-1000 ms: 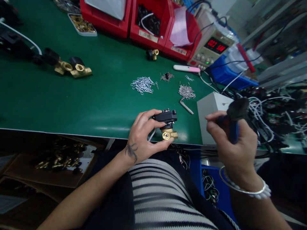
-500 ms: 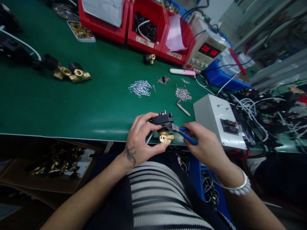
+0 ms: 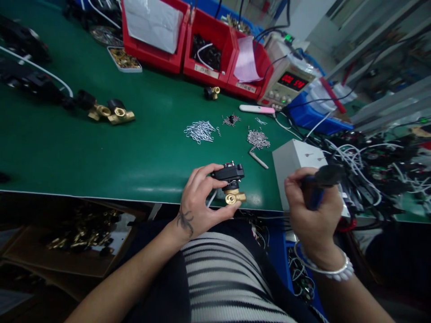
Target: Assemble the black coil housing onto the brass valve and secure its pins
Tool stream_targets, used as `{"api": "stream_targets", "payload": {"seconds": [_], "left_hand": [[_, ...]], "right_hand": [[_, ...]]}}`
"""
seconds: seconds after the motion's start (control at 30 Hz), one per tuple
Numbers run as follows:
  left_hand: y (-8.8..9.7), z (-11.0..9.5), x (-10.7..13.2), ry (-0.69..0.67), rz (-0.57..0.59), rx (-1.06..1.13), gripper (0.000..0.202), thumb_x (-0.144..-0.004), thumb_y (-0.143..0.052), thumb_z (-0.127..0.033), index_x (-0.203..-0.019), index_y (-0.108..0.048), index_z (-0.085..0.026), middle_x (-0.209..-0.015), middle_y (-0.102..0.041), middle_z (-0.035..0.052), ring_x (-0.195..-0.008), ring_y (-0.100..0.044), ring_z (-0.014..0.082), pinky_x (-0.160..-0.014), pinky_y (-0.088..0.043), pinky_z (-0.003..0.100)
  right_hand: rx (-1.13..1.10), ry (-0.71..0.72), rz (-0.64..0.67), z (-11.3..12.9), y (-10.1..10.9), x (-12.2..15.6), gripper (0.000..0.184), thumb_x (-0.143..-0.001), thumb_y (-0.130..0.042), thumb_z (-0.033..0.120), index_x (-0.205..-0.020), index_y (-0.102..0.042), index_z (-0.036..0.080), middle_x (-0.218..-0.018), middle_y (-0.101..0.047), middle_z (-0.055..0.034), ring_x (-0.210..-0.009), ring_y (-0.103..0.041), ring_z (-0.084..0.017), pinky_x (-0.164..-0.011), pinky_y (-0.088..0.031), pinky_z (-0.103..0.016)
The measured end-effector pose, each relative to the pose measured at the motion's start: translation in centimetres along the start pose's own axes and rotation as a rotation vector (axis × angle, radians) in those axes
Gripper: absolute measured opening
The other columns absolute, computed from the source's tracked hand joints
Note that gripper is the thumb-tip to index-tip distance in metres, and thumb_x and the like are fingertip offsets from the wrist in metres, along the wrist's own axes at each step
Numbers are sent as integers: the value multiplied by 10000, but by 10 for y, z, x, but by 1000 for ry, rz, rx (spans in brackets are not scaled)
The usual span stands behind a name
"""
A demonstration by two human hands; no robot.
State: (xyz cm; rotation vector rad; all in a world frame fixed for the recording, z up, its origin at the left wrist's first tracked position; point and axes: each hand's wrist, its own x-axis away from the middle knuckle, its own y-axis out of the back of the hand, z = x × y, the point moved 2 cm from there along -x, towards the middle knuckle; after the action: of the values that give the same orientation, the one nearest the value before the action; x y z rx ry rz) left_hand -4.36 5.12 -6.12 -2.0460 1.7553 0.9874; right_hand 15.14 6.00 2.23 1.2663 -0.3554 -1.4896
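My left hand [image 3: 202, 197] is closed around a motorized brass valve [image 3: 232, 188], at the bench's near edge. Its black actuator housing is on top, between fingers and thumb, and its brass body points down and right. A white cable hangs behind it. My right hand [image 3: 314, 215] grips blue-handled pliers [image 3: 316, 190] in front of the grey box, apart from the valve. The pliers' dark head is blurred. Beyond the hands lie a pile of metal spring clips [image 3: 200, 132], a pile of small metal pins [image 3: 258, 139] and a bent metal hex key [image 3: 258, 159].
Red bins [image 3: 207, 74] and a power supply [image 3: 286, 80] with red digits stand at the back. A grey box [image 3: 296, 157] sits on the right beside tangled white cables [image 3: 357, 157]. Brass valve bodies [image 3: 121, 116] lie to the left on the green bench [image 3: 117, 157].
My right hand has pulled the pliers away from the valve, to the right and in front of the grey box. My left hand still holds the valve in nearly the same place.
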Motion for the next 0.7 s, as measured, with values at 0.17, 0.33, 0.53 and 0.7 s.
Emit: {"api": "stream_targets", "payload": {"seconds": [0.17,0.33,0.53,0.7], "left_hand": [[-1,0,0,-20,7,-34,320,-754,-770,-298,-970,-571,-169,-1202,-630,150,-1116,-614,259,-930,-520,461],[-1,0,1,-14,-5,-24,333,-745,-776,-295,-977,-577,-163,-1206,-625,158,-1109,-616,256,-922,-522,459],[-1,1,-1,-5,-9,-13,320,-733,-774,-270,-969,-592,-155,-1191,-632,160,-1103,-614,256,-925,-527,465],[-4,-5,-2,30,-51,20,355,-679,-771,-242,-974,-581,-188,-1173,-639,140,-1089,-630,274,-894,-556,478]], "right_hand": [[78,81,488,2,-10,0,146,-781,-492,104,-868,-561,198,-732,-559,-8,-626,-536,-141,-562,-407,-253],[68,8,161,1,1,-3,112,-828,-520,133,-906,-539,212,-755,-556,-3,-623,-515,-134,-584,-418,-254],[120,62,356,4,-9,-6,155,-785,-497,115,-895,-566,201,-743,-566,-11,-633,-550,-142,-575,-424,-245],[43,88,385,-7,-9,0,134,-771,-512,134,-840,-575,230,-733,-618,-5,-597,-602,-154,-537,-467,-237]]}}
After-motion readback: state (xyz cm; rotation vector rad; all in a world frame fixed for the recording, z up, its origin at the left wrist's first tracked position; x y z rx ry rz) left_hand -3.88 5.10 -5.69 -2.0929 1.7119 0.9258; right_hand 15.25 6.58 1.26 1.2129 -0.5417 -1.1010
